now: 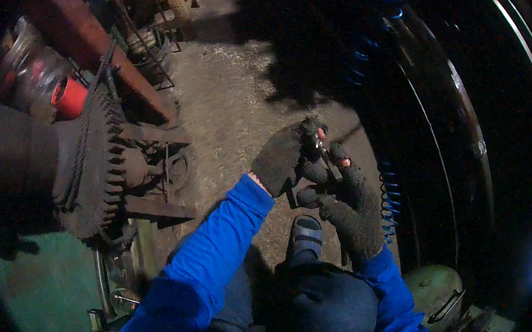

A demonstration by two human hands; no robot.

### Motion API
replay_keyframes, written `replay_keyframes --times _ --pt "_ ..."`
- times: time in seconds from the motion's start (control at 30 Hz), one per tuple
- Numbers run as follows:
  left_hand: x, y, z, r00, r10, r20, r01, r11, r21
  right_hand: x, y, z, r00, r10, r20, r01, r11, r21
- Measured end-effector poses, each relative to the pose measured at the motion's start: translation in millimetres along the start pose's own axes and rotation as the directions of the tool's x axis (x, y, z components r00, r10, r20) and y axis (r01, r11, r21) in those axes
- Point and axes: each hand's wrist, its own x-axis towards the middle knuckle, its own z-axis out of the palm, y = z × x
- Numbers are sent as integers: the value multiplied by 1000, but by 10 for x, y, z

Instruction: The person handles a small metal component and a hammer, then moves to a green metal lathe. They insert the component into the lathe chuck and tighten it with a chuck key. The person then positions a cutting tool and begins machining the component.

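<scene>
Dark grey and knit-gloved in the head view, the left hand (282, 158) appears to pinch a slim silvery metal piece (323, 152) above the worn brown floor (222, 106), while the similarly gloved right hand (356, 212) curls close beside it, its exact grip too dim to tell. The step in hand seems to be handling this piece between both hands, and the next move probably calls for a steady pinch.
</scene>
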Motion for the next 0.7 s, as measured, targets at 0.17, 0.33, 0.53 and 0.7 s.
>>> replay_keyframes --times 0.17,0.33,0.53,0.7 --pt "-51 187 33 973 105 204 -192 860 472 -3 19 36 1000 -16 -6 15 993 -116" --pt "-36 15 57 953 126 275 -186 961 205 82 195 -61 981 -116 -158 77 970 -230" --pt "-136 454 268 921 -389 34 386 919 80 117 -125 35 976 20 -217 -73 968 -239" --pt "-135 510 155 889 370 268 -375 253 892 111 -470 200 975 -173 -142 101 907 -410"
